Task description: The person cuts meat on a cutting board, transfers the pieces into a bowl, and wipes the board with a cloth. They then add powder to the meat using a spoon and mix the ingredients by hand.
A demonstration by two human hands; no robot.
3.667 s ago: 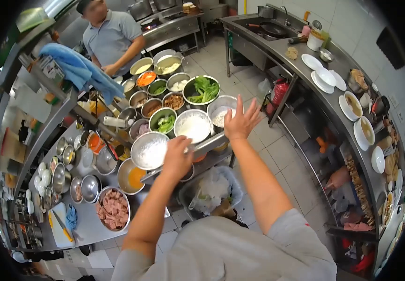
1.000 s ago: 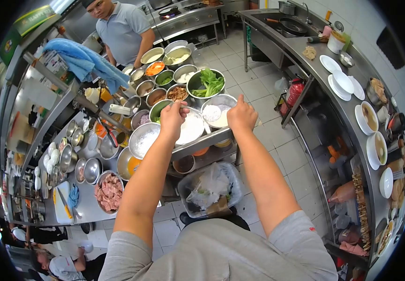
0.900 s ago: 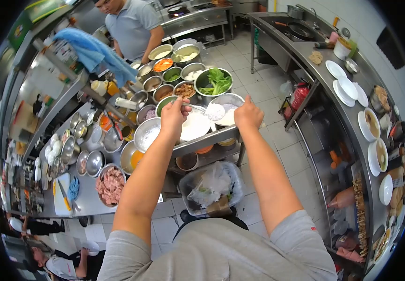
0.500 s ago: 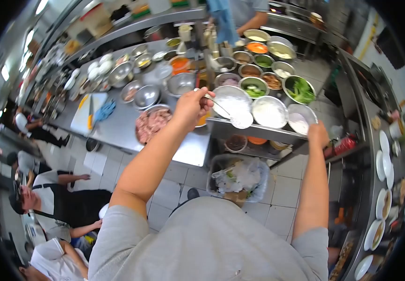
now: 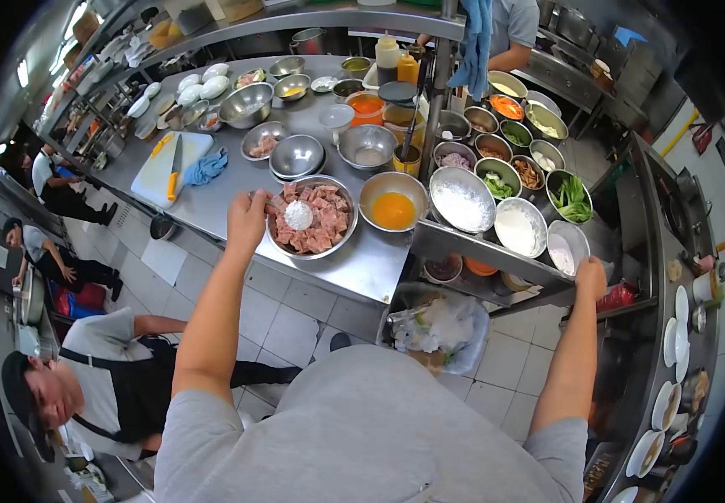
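Note:
My left hand (image 5: 247,225) is closed round the handle of a ladle, its fingers pressed together. The ladle's bowl, heaped with white powder (image 5: 298,215), is over cut pink meat (image 5: 322,236) in a steel bowl (image 5: 352,225). My right hand (image 5: 590,278) is closed at the right corner of the steel counter, right by the rim of a bowl of white powder (image 5: 562,251); I cannot tell whether it grips the rim or the counter edge. Two larger bowls of white powder (image 5: 463,199) stand left of it. A bowl of orange-yellow liquid (image 5: 393,211) stands beside the meat.
A cutting board (image 5: 149,180) with a yellow-handled knife (image 5: 176,168) and a blue cloth (image 5: 206,168) lies to the left. Several bowls of chopped vegetables stand behind the powder. A lined waste bin (image 5: 463,356) is under the counter. A person in an apron (image 5: 119,360) stands close at left.
My left hand has carried the ladle of white powder leftward from above the powder bowls to over the meat. My right hand stays by the same bowl. The view has shifted.

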